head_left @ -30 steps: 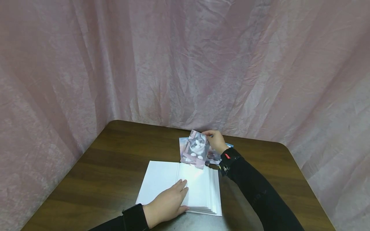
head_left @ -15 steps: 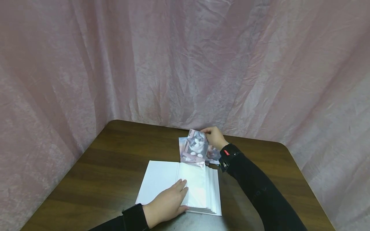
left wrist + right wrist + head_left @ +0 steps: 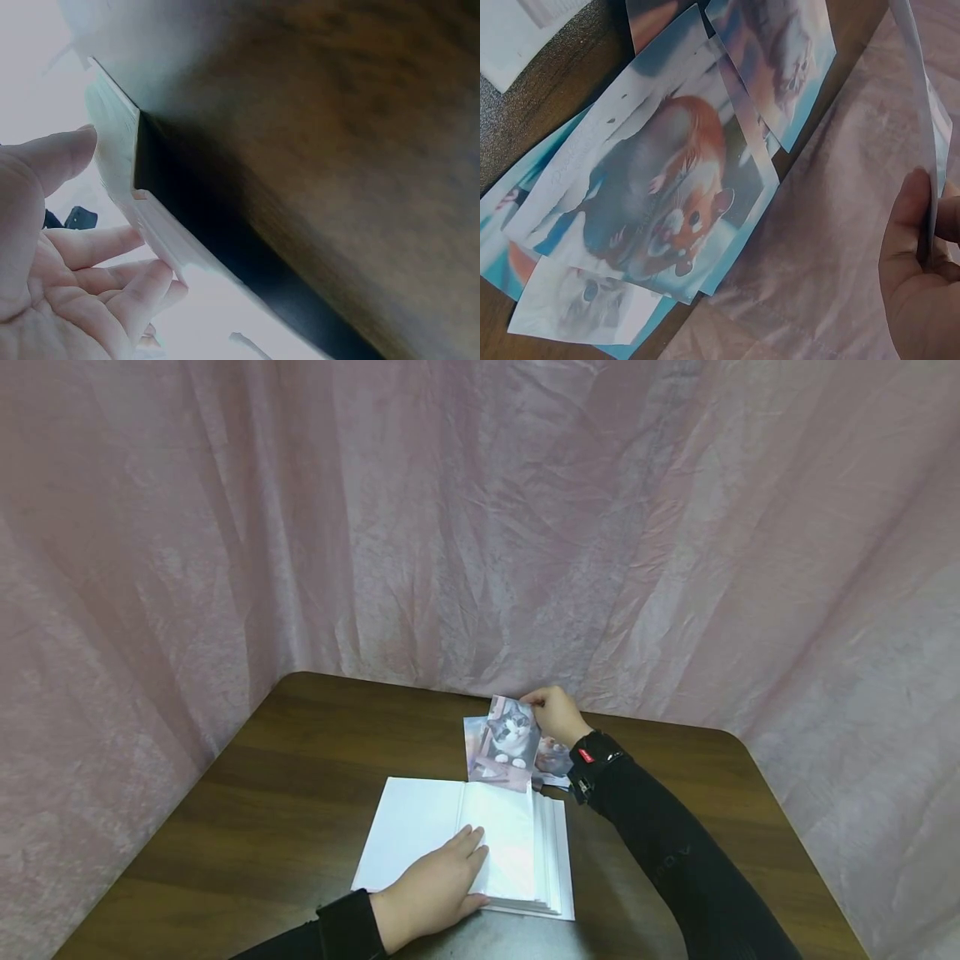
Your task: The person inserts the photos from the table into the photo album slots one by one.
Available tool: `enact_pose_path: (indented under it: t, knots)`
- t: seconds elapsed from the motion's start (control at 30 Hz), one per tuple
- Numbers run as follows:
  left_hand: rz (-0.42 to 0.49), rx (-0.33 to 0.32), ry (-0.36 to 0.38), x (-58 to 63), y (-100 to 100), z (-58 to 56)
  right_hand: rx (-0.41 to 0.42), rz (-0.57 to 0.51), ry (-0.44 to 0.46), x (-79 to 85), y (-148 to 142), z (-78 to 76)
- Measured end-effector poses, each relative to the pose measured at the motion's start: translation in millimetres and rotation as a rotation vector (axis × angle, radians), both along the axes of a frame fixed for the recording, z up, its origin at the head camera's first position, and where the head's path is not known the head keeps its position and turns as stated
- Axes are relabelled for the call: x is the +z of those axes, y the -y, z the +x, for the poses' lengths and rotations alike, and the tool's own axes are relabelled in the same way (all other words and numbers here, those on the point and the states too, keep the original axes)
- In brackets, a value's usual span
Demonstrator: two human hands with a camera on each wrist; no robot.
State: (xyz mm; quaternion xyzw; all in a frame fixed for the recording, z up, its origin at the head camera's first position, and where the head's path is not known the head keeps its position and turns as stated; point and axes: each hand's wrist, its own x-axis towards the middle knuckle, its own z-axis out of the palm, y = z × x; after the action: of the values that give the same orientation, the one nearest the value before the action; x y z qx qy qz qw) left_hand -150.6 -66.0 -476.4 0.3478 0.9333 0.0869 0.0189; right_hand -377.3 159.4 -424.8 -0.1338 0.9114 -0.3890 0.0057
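A white photo album lies spread on the table, with a thick set of page edges along its right side. My left hand rests flat on the album's inner fold, fingers extended; the left wrist view shows its thumb and fingers at the album's lower edge. Between thumb and fingers, my right hand pinches a kitten photo by its upper right edge. The photo is raised, its lower end at the top of the album page. In the right wrist view the held photo appears edge-on.
Several loose animal photos lie overlapping behind the album, among them a hamster photo and a photo with a grey animal's face. The wooden table ends at its far edge, against a pink curtain.
The right hand has shifted slightly left and up, and the kitten photo's lower end has moved a little back from over the page. The left hand and album stay in place.
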Motion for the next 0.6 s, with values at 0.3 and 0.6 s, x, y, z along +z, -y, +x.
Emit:
enact_pose_path:
  t: [0.3,0.6]
  knots:
    - [-0.004,0.001,-0.004,-0.1,-0.4,-0.5,0.030,0.003,-0.005,-1.1,-3.9,-0.3]
    - [-0.004,-0.002,-0.004,-3.1,-0.3,-2.2,0.070,0.019,0.046,2.5,-7.9,3.1]
